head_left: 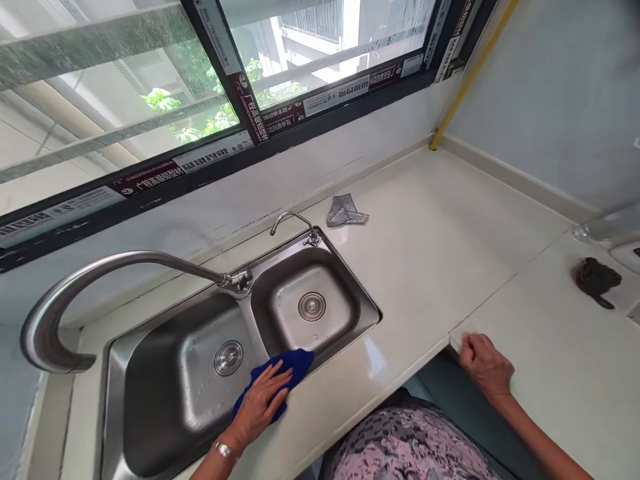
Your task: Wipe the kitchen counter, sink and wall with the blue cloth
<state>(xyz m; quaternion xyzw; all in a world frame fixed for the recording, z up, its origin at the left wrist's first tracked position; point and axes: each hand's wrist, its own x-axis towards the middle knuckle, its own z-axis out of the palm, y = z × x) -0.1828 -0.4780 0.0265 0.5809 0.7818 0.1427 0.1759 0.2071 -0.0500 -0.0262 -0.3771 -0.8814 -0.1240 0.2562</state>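
My left hand (263, 399) lies flat with fingers spread on a blue cloth (295, 363), pressing it on the front rim of the steel double sink (365, 300), near the divider between the two basins. My right hand (484, 363) rests on the front edge of the pale countertop (435, 253), fingers curled over the corner where the counter steps, holding nothing that I can see.
A large curved faucet (75, 287) arches over the left basin and a small tap (295, 220) stands behind the right one. A grey mesh cloth (345, 211) lies by the wall. A dark scrubber (595, 280) sits far right. A window runs above.
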